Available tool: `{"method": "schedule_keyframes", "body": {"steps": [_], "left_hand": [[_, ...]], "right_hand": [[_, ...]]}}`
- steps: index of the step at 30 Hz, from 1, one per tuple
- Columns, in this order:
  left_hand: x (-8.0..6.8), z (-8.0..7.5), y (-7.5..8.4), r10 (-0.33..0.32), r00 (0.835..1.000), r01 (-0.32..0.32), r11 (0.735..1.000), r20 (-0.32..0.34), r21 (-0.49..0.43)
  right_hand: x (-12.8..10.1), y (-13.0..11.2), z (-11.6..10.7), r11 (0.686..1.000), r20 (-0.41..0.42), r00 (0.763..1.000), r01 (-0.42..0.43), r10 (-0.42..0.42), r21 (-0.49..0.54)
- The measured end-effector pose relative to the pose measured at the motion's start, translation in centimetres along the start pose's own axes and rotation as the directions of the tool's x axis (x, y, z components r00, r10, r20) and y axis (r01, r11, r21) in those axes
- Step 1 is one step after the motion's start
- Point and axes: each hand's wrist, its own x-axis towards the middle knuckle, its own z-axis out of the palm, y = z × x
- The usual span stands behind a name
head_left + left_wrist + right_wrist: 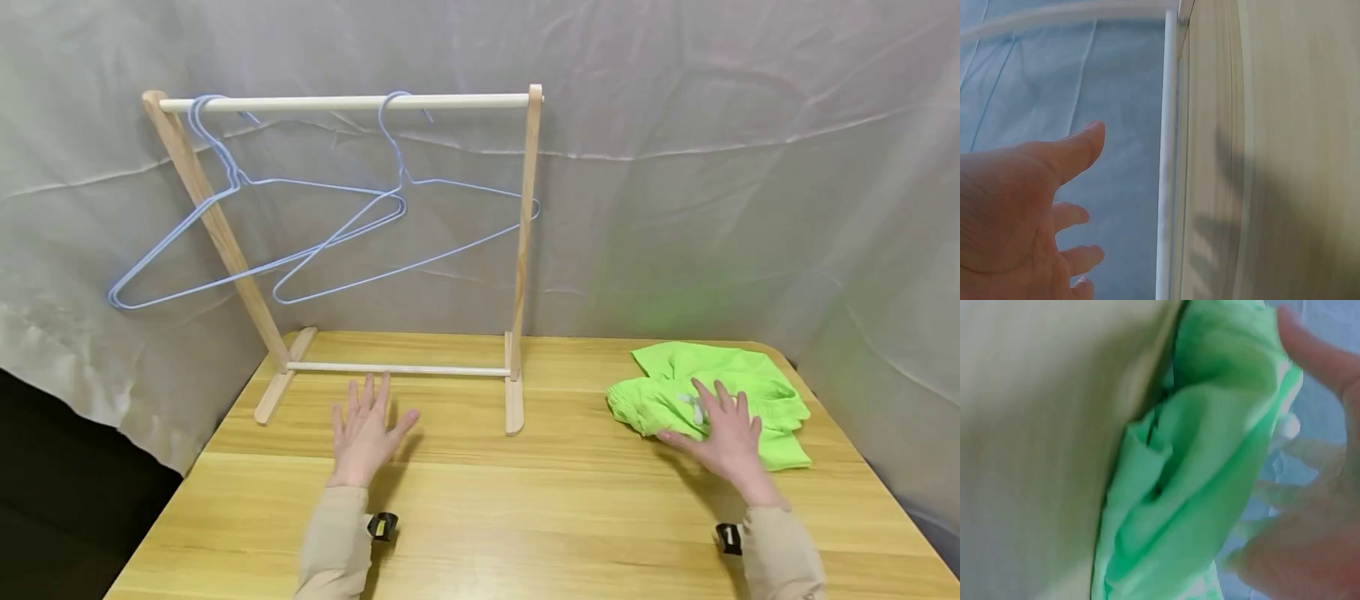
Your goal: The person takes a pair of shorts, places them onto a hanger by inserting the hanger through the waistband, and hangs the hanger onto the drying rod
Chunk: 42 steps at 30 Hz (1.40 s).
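Observation:
A crumpled bright green garment (720, 387) lies on the wooden table (540, 508) at the right. My right hand (718, 423) is spread flat over its near edge with straight fingers, holding nothing. The right wrist view is blurred and shows the green garment (1191, 487) in folds beside my fingers (1316, 356). My left hand (369, 414) hovers open, palm down, just in front of the lower bar (397, 367) of a small wooden clothes rack (522, 250). In the left wrist view the left hand (1069, 187) is apart from the white lower bar (1166, 156).
Blue wire hangers (237, 177) hang from the rack's white top bar (345, 102) and jut out past its left post. A wrinkled grey cloth backdrop (712, 167) closes off the back. The table's left edge drops to a dark floor.

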Motion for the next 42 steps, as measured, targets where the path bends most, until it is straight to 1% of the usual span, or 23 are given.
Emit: {"method": "schedule_keyframes", "body": {"steps": [3,7,10,12,15,17,18,19,20,22,25,27,29,30,32,35,37,40,42], "left_hand": [[-0.1,0.8,1.4,0.043,0.999,-0.043,0.999,0.002,0.000],[-0.3,2.3,3.5,0.126,0.992,-0.126,0.992,0.005,-0.006],[-0.3,3.8,5.2,0.207,0.978,-0.207,0.978,0.029,0.001],[-0.3,4.8,6.4,0.263,0.963,-0.264,0.965,0.055,0.011],[-0.2,6.0,8.2,0.350,0.932,-0.353,0.935,0.095,0.021],[-0.1,6.5,9.4,0.401,0.908,-0.407,0.913,0.123,0.028],[0.0,6.7,10.0,0.426,0.895,-0.433,0.901,0.136,0.026],[0.1,6.9,10.6,0.451,0.880,-0.461,0.887,0.150,0.032],[0.3,7.1,11.2,0.476,0.864,-0.487,0.873,0.165,0.034],[0.5,7.3,12.5,0.521,0.830,-0.539,0.841,0.197,0.043],[0.9,7.9,14.4,0.578,0.777,-0.606,0.794,0.250,0.048],[1.1,8.4,15.8,0.603,0.744,-0.639,0.768,0.286,0.042],[1.4,9.1,17.1,0.622,0.717,-0.662,0.749,0.314,0.027],[1.6,9.5,17.7,0.629,0.707,-0.670,0.742,0.323,0.020],[2.0,10.3,18.9,0.636,0.693,-0.677,0.736,0.339,0.006],[2.4,11.3,20.8,0.634,0.684,-0.675,0.738,0.362,-0.018],[2.5,11.7,21.9,0.629,0.674,-0.668,0.743,0.387,-0.043],[2.5,12.0,23.3,0.625,0.657,-0.668,0.742,0.422,-0.058],[2.5,12.1,23.8,0.618,0.652,-0.666,0.744,0.440,-0.059]], "right_hand": [[0.6,0.8,-1.0,0.999,0.029,1.000,0.003,-0.004,0.035],[1.3,2.1,-1.8,0.995,0.043,0.999,0.001,-0.005,0.100],[1.8,3.2,-2.1,0.993,0.040,0.999,0.006,-0.011,0.120],[2.1,3.9,-2.2,0.993,0.021,1.000,0.013,-0.015,0.120],[2.6,4.8,-2.3,0.995,-0.042,0.999,0.017,-0.013,0.103],[2.8,5.2,-2.4,0.997,-0.071,0.997,-0.004,0.010,0.081],[3.0,5.4,-2.4,0.997,-0.074,0.997,-0.020,0.025,0.070],[3.0,5.5,-2.5,0.997,-0.060,0.997,-0.046,0.050,0.060],[3.1,5.5,-2.5,0.996,-0.030,0.997,-0.073,0.075,0.048],[3.1,5.7,-2.6,0.993,0.061,0.992,-0.116,0.114,0.030],[3.4,5.9,-2.6,0.989,0.197,0.969,-0.150,0.147,0.001],[3.6,6.0,-2.5,0.987,0.253,0.955,-0.160,0.158,-0.014],[4.0,6.2,-2.4,0.986,0.277,0.946,-0.165,0.169,-0.038],[4.2,6.3,-2.3,0.985,0.284,0.943,-0.168,0.175,-0.047],[4.4,6.3,-2.2,0.984,0.305,0.935,-0.166,0.180,-0.069],[4.5,6.3,-1.8,0.983,0.337,0.925,-0.155,0.178,-0.094],[4.5,6.2,-1.7,0.983,0.351,0.920,-0.145,0.176,-0.112],[4.3,6.1,-1.5,0.984,0.356,0.920,-0.124,0.162,-0.127],[4.2,6.0,-1.5,0.985,0.353,0.925,-0.101,0.144,-0.136]]}}
